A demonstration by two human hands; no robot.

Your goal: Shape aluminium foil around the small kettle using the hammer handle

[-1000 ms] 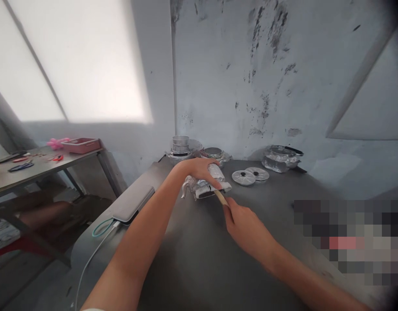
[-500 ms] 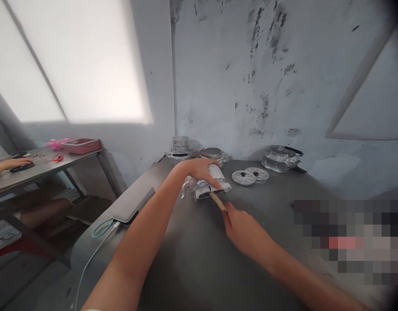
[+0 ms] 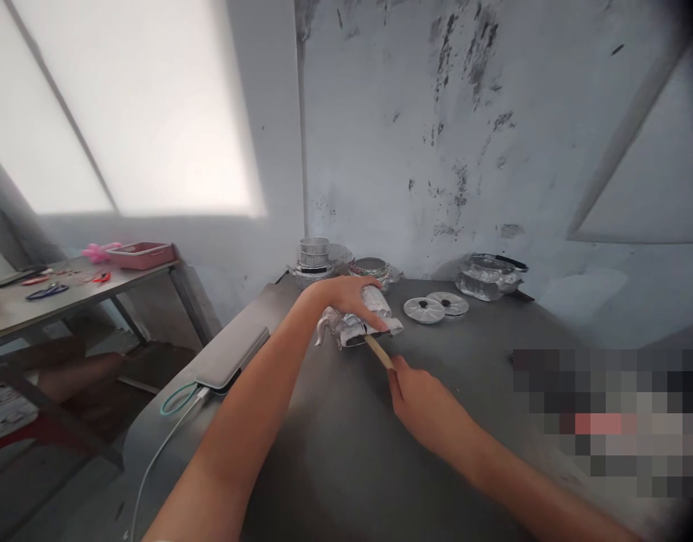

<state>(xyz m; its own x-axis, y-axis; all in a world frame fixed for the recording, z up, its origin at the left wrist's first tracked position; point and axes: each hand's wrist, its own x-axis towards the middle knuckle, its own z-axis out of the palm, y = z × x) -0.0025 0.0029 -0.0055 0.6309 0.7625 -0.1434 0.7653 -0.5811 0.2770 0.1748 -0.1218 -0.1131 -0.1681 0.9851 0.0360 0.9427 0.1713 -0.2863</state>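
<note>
On the surface [image 3: 346,452], the left grip [image 3: 351,293] clasps a wrapped object [image 3: 378,302]; the right grip [image 3: 428,399] holds a wooden stick [image 3: 380,354] against it, progress unclear.

Lids [image 3: 424,310] before wall [image 3: 380,150]; pot [image 3: 486,277] behind, right.

The table [image 3: 335,436] is coloured dark grey; the wall [image 3: 380,150] is pale blue-grey, blotched with black. Red is seen on the tray [image 3: 146,260], pink on the balloon [image 3: 99,251].

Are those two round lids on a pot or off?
Off: both lids lie on the table, partly overlapping, with no pot under them.
</note>
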